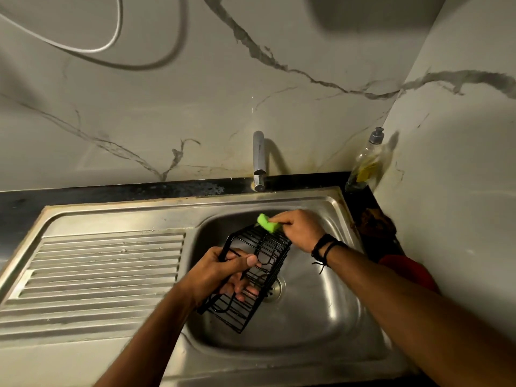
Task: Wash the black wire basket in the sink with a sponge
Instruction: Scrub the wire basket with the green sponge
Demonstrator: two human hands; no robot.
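The scene was dim and yellowish, with light falling from above and in front, so the tap [258, 160] and soap bottle [364, 163] threw soft shadows up the marble wall [167, 107]. Dull glare lay on the steel sink [312, 325] and its ribbed drainer [106, 263]. The wide lens bowed lines near the edges, and the forearms at the bottom were slightly soft.

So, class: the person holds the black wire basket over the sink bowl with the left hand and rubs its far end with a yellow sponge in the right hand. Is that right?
Not quite: the sponge is green, not yellow, as the head view shows. The left hand does hold the black wire basket over the sink bowl, and the right hand rubs its far end.
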